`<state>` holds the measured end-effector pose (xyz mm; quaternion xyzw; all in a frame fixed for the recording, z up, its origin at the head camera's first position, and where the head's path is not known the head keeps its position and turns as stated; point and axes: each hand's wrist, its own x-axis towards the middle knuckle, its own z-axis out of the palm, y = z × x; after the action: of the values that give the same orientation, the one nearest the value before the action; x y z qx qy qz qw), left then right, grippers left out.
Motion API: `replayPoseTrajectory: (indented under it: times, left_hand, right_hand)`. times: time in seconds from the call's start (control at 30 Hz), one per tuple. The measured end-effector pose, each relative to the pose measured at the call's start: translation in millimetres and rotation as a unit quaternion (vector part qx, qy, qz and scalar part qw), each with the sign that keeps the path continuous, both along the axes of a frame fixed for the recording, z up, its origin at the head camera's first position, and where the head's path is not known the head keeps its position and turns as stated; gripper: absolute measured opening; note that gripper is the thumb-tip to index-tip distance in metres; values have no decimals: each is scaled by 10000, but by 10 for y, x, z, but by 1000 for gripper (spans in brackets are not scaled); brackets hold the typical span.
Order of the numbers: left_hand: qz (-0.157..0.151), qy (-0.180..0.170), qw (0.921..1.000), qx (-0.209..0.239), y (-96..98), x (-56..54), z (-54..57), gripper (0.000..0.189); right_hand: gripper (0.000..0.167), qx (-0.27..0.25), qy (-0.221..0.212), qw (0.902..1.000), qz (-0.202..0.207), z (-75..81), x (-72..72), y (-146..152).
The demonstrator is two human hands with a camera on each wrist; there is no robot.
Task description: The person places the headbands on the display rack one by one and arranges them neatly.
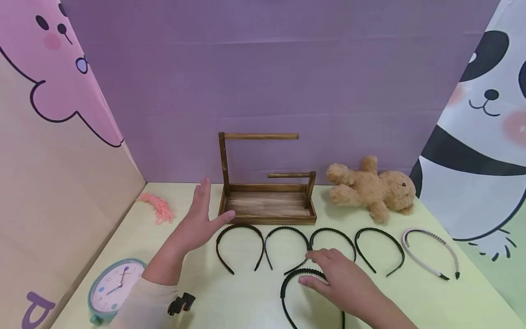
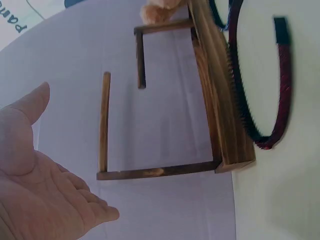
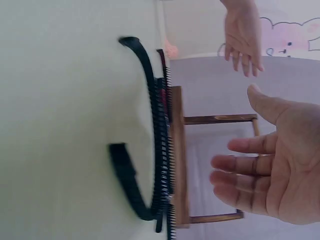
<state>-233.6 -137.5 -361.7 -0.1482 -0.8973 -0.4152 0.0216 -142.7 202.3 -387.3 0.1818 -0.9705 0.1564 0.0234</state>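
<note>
Close by, right grip (image 1: 341, 279), fingers loose, empty, above near black headband (image 1: 283, 290) on worktop (image 1: 222, 301). Left grip (image 1: 201, 228) spread wide, empty, left of wooden rack (image 1: 269, 220). Maybe reaching step; next, probably pinch headband.

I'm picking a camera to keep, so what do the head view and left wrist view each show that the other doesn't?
Only the head view shows the clock, pink yarn and right hand. Only the left wrist view shows the dark lettering at upper left. Both show the left hand, wooden stand, headbands and at least part of the teddy bear.
</note>
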Motion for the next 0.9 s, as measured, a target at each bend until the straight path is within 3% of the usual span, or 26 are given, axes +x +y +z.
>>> replayPoseTrajectory:
  times: [0.1, 0.2, 0.43, 0.63, 0.8, 0.9]
  left_hand:
    - [9, -199, 9998, 38, -14, -112, 31, 111]
    - [42, -417, 9991, -29, 6, -248, 18, 114]
    - [197, -942, 9952, -182, 45, -535, -66, 121]
    - [253, -1286, 9912, -207, 108, -715, -166, 118]
    - [302, -1443, 9883, -395, 186, -881, -320, 112]
    - [343, -1663, 9839, -555, 240, -958, -421, 111]
  right_hand:
    - [65, -157, -685, 9975, 119, -71, -10, -30]
    - [60, -171, -1034, 9942, 254, -153, 0, -56]
    - [51, 182, -1017, 9930, 576, -268, -22, -156]
    - [46, 210, -1209, 9918, 364, -344, -65, -286]
    - [43, 26, -1570, 9871, 312, -416, -66, -383]
    - [40, 183, -1449, 9883, 433, -440, -59, -407]
